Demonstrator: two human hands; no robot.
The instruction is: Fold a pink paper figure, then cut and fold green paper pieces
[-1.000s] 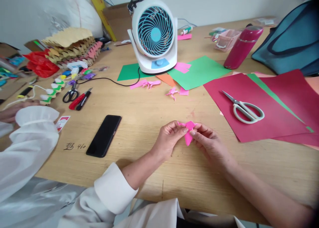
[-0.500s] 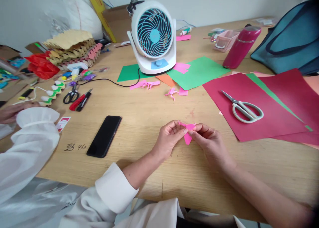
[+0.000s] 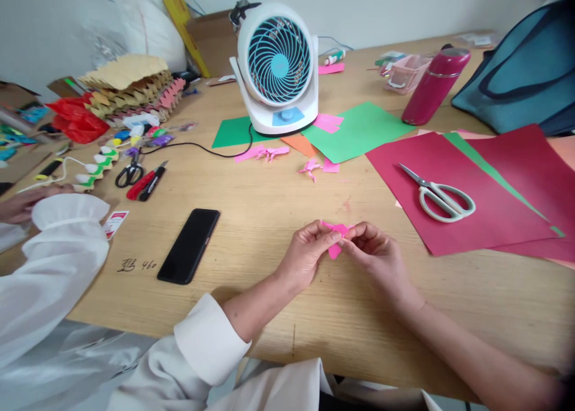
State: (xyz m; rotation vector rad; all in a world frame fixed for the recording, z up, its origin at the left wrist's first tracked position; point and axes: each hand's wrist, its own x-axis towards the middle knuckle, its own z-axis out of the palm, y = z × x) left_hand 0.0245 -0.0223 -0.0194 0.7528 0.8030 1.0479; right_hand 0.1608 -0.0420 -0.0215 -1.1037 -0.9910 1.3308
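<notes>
Pinching a little folded piece of pink paper (image 3: 340,229) from both sides here: the left hand (image 3: 308,252) and the right hand (image 3: 380,258) are each closed on it, thumb against fingers, with the thumb tips just about meeting. The paper's over the near half of the bench (image 3: 256,219), right of a black phone (image 3: 188,246) lying flat. A bit farther back there are two pink folded figures, one (image 3: 309,169) beside a small pink scrap (image 3: 331,167), the other (image 3: 271,153) more to the left, in front of a white fan (image 3: 279,63) with blue blades or grille, can't tell which. Off to the right, pale-handled scissors (image 3: 442,201) lie on a dark red sheet (image 3: 399,159), and a magenta bottle (image 3: 435,87) stands behind that. Someone else's white sleeve (image 3: 74,237) is over on the left.
</notes>
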